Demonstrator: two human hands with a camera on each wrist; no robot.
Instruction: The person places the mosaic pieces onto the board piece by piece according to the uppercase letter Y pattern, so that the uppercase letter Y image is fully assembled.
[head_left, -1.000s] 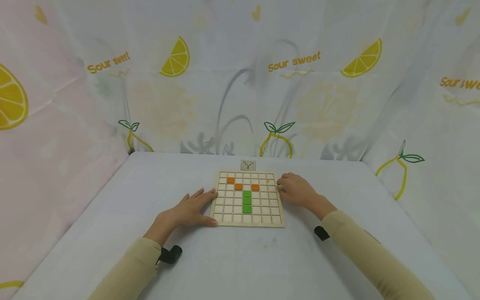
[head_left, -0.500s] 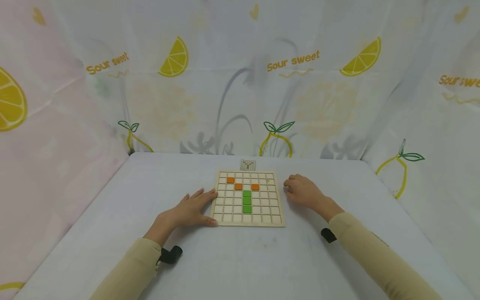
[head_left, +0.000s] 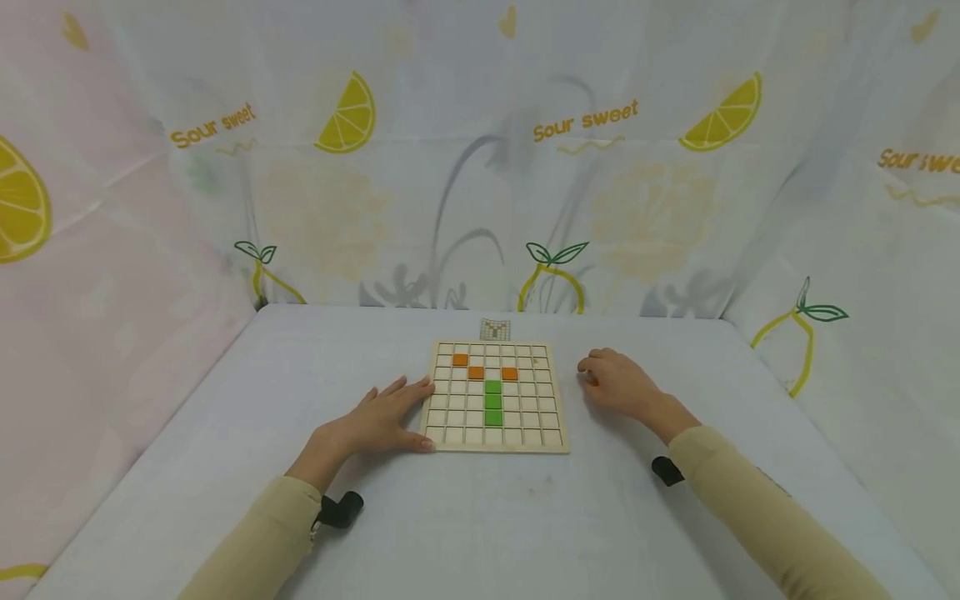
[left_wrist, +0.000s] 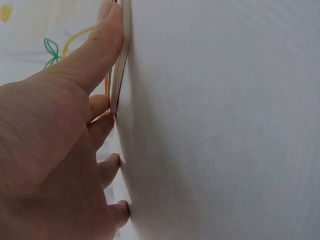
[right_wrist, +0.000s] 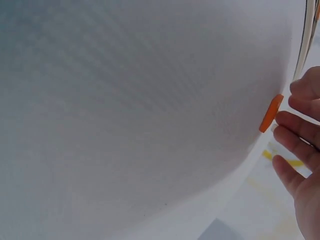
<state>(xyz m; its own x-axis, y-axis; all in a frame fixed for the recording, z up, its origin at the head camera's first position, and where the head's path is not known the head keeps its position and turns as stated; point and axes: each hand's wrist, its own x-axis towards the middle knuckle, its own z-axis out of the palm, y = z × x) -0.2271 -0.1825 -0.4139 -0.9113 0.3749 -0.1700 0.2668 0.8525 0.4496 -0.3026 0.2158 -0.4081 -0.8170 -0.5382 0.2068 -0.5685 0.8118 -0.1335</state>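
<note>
A wooden grid board (head_left: pixel 528 452) lies on the white cloth, with orange tiles (head_left: pixel 476 372) and green tiles (head_left: pixel 492 402) set in its cells. My left hand (head_left: pixel 378 417) rests flat against the board's left edge, fingers spread and thumb at the near corner. In the left wrist view that thumb (left_wrist: pixel 100 50) touches the board's side. Right of the board, my right hand (head_left: pixel 618 385) is low over the cloth with curled fingers. An orange tile (right_wrist: pixel 271 114) shows at its fingertips in the right wrist view; from above, the hand hides it.
A small pattern card (head_left: pixel 495 330) stands or lies just behind the board. White cloth (head_left: pixel 517 525) covers the table. Lemon-printed curtains (head_left: pixel 480 192) rise behind and at both sides.
My right hand has moved away from the board's right edge, a short way to the right. My left hand and the tiles on the board have stayed put.
</note>
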